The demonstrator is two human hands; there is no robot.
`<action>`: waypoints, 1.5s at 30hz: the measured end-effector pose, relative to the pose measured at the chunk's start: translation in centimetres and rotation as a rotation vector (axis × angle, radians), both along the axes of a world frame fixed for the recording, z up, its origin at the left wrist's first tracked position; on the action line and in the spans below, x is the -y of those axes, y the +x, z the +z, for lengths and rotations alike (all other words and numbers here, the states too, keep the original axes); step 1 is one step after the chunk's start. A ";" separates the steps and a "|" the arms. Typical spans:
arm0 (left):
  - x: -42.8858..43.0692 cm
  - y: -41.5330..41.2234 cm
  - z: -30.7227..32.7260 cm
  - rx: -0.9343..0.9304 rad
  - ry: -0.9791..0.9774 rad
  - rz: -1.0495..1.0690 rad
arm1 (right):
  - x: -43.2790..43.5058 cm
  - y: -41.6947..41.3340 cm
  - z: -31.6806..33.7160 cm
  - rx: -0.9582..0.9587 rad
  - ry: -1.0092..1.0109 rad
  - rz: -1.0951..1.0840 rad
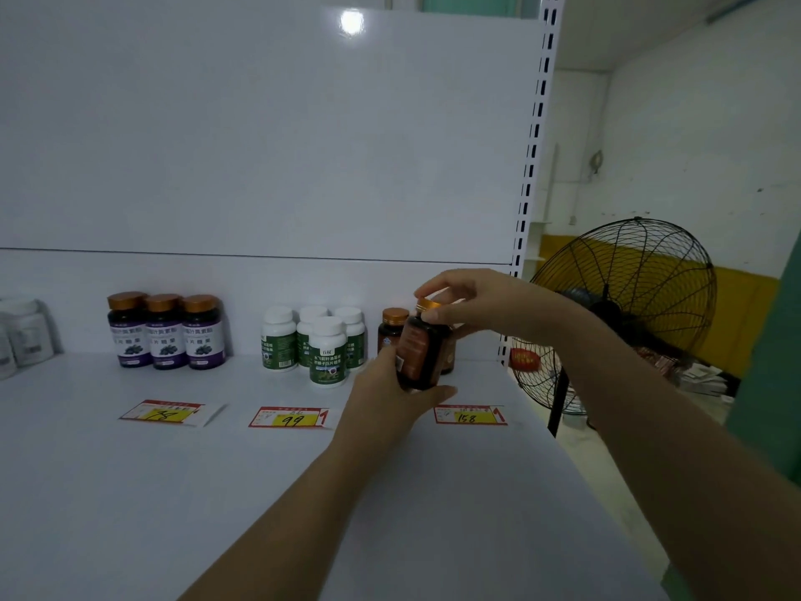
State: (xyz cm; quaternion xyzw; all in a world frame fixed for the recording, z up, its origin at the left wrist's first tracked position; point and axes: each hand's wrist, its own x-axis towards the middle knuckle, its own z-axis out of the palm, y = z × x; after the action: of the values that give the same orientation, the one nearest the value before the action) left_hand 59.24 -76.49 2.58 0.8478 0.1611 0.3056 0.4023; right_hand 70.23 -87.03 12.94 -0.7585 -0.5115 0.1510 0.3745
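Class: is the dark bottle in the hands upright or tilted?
Tilted: the dark bottle leans, gold cap right of its base; left hand grips below, right hand pinches the cap.

White shelf (130, 492) bears purple-labelled bottles (165, 331), green-labelled bottles (328, 352), price tags (293, 417) (78, 99, 158), perhaps blurred jars (26, 336).

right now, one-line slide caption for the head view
Left hand grips a tilted dark brown bottle while right hand pinches its gold cap, over a white shelf near the 158 price tag.
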 end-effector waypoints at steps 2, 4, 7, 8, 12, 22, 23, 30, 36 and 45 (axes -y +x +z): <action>0.4 0.1 0.2 -0.019 0.029 -0.008 | 0.4 -0.4 1.3 0.067 -0.048 -0.035; 0.3 0.4 0.4 -0.102 0.144 0.015 | 0.9 -0.6 2.4 0.166 -0.065 -0.085; 0.2 0.3 1.0 -0.408 0.429 0.098 | 1.5 -0.7 3.4 0.307 -0.074 -0.173; 0.2 0.2 1.2 -0.490 0.509 0.113 | 1.7 -0.7 3.5 0.353 -0.083 -0.199; 0.9 -0.2 1.9 -0.645 0.587 0.116 | 2.0 -1.1 2.8 0.489 -0.126 -0.230; 1.6 -2.4 2.1 -0.693 0.602 0.175 | 1.1 -2.1 1.6 0.492 -0.161 -0.199; 1.5 -2.7 2.2 -0.695 0.601 0.189 | 0.9 -2.2 1.7 0.498 -0.166 -0.190; -0.7 -5.1 2.7 -0.700 0.556 0.270 | -2.5 -4.3 2.0 0.536 -0.209 -0.122; -4.2 -10.6 3.5 -0.680 0.529 0.352 | -7.4 -9.8 2.4 0.568 -0.194 -0.035; -12.3 -27.0 4.9 -0.786 0.487 0.584 | -19.8 -24.8 4.2 0.587 -0.067 0.225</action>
State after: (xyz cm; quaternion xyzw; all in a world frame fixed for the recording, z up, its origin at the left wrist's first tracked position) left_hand 32.21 -64.21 7.48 0.8868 0.4525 0.0933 0.0026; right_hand 45.45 -67.26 17.15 -0.7203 -0.6731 -0.0170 0.1667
